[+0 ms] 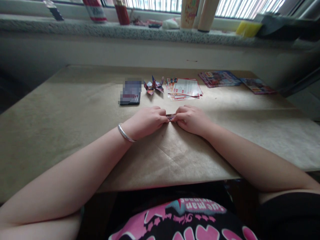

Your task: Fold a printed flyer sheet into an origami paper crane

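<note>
A small folded piece of coloured printed paper (171, 117) lies on the brown paper-covered table (75, 110), pinched between both hands. My left hand (146, 121), with a silver bangle on its wrist, grips the paper's left end with curled fingers. My right hand (191, 119) grips its right end. Most of the paper is hidden under the fingertips. Behind the hands stand two folded paper cranes (154, 85).
A dark phone (130, 93) lies left of the cranes. A stack of printed paper squares (184, 89) sits to their right, with two leaflets (219, 78) (257, 86) farther right. The windowsill (125, 30) holds cups and small items.
</note>
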### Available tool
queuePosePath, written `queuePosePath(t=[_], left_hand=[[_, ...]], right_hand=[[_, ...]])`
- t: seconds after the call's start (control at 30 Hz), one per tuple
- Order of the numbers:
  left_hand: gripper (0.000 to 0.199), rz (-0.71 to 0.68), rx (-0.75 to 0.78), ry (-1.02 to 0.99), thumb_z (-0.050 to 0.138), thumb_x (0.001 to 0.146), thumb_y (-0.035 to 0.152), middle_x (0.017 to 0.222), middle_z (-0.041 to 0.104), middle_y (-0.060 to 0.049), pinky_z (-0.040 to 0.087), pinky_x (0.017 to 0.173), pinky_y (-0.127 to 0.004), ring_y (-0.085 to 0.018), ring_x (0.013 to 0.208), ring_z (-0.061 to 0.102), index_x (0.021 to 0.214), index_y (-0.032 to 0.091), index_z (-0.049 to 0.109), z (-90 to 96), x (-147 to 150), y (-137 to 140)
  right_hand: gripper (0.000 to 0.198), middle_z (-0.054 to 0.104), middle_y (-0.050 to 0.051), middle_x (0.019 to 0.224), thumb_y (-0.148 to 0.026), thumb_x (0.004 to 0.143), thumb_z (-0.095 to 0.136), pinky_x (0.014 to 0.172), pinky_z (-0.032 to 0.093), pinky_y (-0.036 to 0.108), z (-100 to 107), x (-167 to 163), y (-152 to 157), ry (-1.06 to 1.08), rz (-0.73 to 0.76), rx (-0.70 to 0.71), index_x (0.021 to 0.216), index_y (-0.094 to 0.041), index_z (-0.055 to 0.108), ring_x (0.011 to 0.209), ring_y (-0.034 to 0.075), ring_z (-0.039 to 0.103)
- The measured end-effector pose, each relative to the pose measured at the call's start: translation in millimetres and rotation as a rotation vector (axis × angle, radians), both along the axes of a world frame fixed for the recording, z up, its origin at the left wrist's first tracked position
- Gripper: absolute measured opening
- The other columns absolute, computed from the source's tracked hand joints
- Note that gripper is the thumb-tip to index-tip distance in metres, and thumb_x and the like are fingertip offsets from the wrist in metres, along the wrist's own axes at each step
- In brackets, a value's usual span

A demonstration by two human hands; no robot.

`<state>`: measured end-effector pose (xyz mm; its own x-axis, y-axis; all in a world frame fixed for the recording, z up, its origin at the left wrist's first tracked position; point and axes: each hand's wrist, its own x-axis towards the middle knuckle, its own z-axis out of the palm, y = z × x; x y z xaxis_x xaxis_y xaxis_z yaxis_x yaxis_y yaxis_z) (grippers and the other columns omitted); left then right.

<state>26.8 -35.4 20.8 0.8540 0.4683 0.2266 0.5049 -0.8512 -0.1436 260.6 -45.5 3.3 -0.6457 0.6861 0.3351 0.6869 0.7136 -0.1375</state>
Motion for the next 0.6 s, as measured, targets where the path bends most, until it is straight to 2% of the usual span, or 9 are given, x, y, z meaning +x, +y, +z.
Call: queuePosePath(t=[0.23,0.47,0.6], left_hand=[[0.03,-0.069,-0.088,0.02,0.053,0.092,0.017,0.097,0.071,-0.005,0.051,0.078,-0.028,-0.017,0.086,0.064,0.109,0.026,0.077,4.8,-9.9,7.5],[0.029,-0.058,-0.1,-0.011,0.056,0.09,0.016,0.1,0.073,-0.005,0.052,0.079,-0.03,-0.017,0.086,0.066,0.105,0.025,0.078,5.2,-8.6,6.3],[0.031,-0.087,-0.15,-0.022,0.054,0.091,0.015,0.103,0.074,-0.005,0.052,0.081,-0.029,-0.017,0.088,0.067,0.11,0.025,0.077,5.9,-12.0,10.1]], right_hand=[[0.023,0.072,0.005,0.094,-0.02,0.089,0.057,0.077,0.044,0.033,0.3,1.2,0.4,0.016,0.003,-0.011,0.093,-0.024,0.079,0.087,0.021,0.06],[0.022,0.072,0.006,0.094,-0.019,0.088,0.058,0.077,0.044,0.033,1.0,0.1,-0.2,0.021,-0.003,-0.02,0.093,-0.024,0.079,0.087,0.021,0.06],[0.022,0.072,0.005,0.094,-0.019,0.088,0.058,0.078,0.044,0.033,-0.1,1.2,0.8,0.024,0.001,-0.029,0.093,-0.024,0.079,0.087,0.02,0.06]])
